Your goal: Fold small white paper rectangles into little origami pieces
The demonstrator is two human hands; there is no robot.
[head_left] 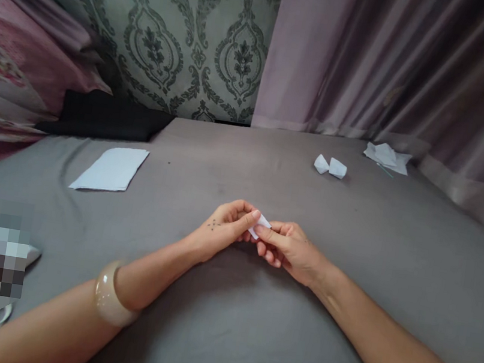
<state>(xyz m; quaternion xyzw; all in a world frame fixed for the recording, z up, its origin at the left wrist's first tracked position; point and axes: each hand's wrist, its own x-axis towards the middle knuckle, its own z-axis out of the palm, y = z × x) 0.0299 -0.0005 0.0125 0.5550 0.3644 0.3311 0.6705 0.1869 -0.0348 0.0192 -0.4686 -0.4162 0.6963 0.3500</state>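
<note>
A small folded piece of white paper (262,221) is pinched between my two hands, over the middle of the grey sheet. My left hand (230,226) grips its left side, thumb on top and fingers curled beneath. From the other side, my right hand (290,246) presses its thumb on the lower part of the paper. The fingers under the paper are partly hidden. A wide pale bangle (109,295) sits on my left forearm.
White paper sheets (112,168) lie at the left. Two small folded paper shapes (337,168) stand farther back on the right. Beyond them are loose paper pieces (386,157) by the curtain (405,66). A black cloth (106,117) rests at the back left. Something blurred out fills the lower left corner.
</note>
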